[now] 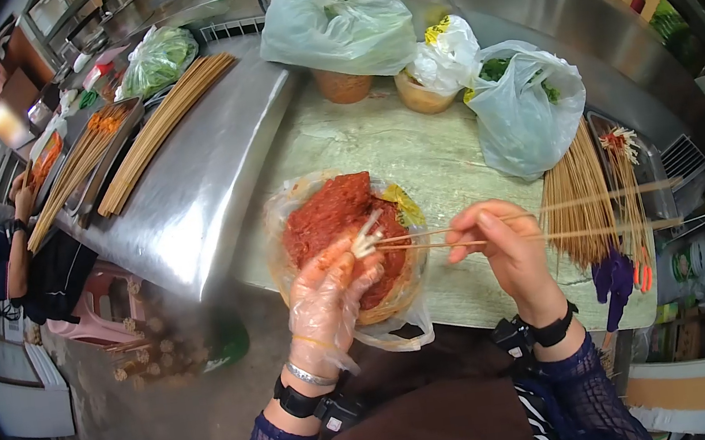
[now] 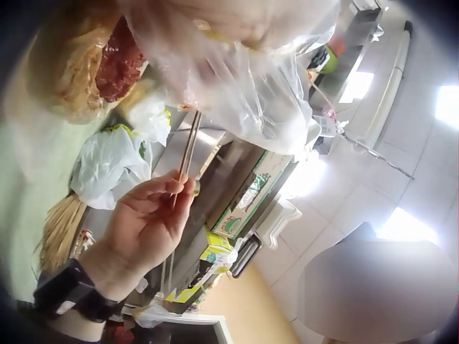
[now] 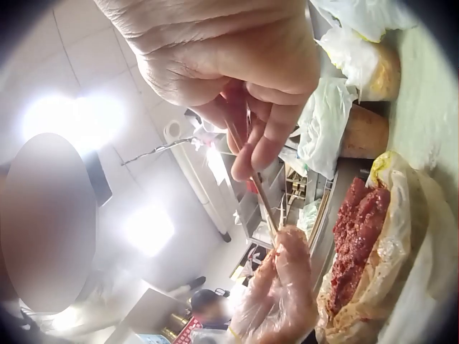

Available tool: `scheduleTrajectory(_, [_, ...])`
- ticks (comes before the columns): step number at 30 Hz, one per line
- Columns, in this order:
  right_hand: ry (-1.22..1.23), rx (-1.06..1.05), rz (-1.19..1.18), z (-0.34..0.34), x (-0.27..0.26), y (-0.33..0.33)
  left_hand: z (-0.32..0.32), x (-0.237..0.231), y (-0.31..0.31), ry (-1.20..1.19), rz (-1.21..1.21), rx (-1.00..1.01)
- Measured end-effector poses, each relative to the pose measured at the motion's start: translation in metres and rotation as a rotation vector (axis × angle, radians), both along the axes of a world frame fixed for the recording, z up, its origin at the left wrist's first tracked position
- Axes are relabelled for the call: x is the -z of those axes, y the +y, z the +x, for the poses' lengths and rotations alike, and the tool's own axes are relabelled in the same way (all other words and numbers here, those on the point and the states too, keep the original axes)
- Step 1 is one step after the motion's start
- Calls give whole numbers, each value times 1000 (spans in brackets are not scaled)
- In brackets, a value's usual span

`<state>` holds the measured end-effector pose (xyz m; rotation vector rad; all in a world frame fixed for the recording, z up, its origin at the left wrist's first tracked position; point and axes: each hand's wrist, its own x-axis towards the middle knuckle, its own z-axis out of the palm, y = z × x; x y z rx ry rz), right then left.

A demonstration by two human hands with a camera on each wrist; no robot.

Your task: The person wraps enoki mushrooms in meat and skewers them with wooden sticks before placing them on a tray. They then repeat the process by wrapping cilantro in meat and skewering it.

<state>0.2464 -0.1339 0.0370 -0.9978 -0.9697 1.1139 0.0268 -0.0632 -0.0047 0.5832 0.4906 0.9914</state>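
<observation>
We can read no words, numbers or brands; the left wrist view shows a long, pale, rectangular box with green print (image 2: 251, 192), too blurred for us.

two thin wooden skewers (image 1: 427, 232), ends at pale strips (image 1: 364, 244); red meat (image 1: 325, 216) behind

Two foreground hands (image 1: 322, 295) (image 1: 518, 256), two held skewers (image 1: 425, 233) (image 1: 427, 246), one mound of red paste (image 1: 326, 219)

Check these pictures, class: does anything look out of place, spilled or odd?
Nothing looks plainly spilled or damaged. One mild oddity: the left hand wears a clear plastic glove while the right hand, holding the skewers, is bare, a mismatched pair.
</observation>
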Motion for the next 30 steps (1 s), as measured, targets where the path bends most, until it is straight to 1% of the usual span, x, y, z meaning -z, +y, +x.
scheduleTrajectory(1, [-1, 27, 64, -4, 1, -6, -2, 2, 2, -59, 14, -28])
scheduleTrajectory(2, [-1, 55, 130, -8, 3, -11, -1, 0, 3, -93, -22, -63])
scheduleTrajectory(4, [-93, 35, 195, -21, 11, -19, 2, -2, 5, -162, -93, -128])
scheduleTrajectory(5, [-140, 27, 227, -28, 14, -20, 4, -2, 5, -137, -101, -155])
scheduleTrajectory(8, [-318, 58, 289, -40, 19, -20, 9, -3, 5, -198, -146, -168])
scheduleTrajectory(12, [-339, 114, 346, -48, 26, -17, 12, -1, 4, -216, -171, -179])
scheduleTrajectory(16, [-561, 141, 436, -50, 29, -15, 13, -2, 4, -228, -185, -182])
scheduleTrajectory(20, [-721, 162, 539, -55, 28, -13, 14, -2, 4, -215, -226, -215])
scheduleTrajectory(23, [-790, 191, 564, -58, 26, -10, 14, -1, 5, -199, -199, -218])
scheduleTrajectory(27, [-865, 174, 520, -59, 16, -7, 17, 5, 7, -108, -20, -250])
scheduleTrajectory(30, [-864, 180, 555, -60, 4, -5, 22, 7, 6, -133, 68, -260])
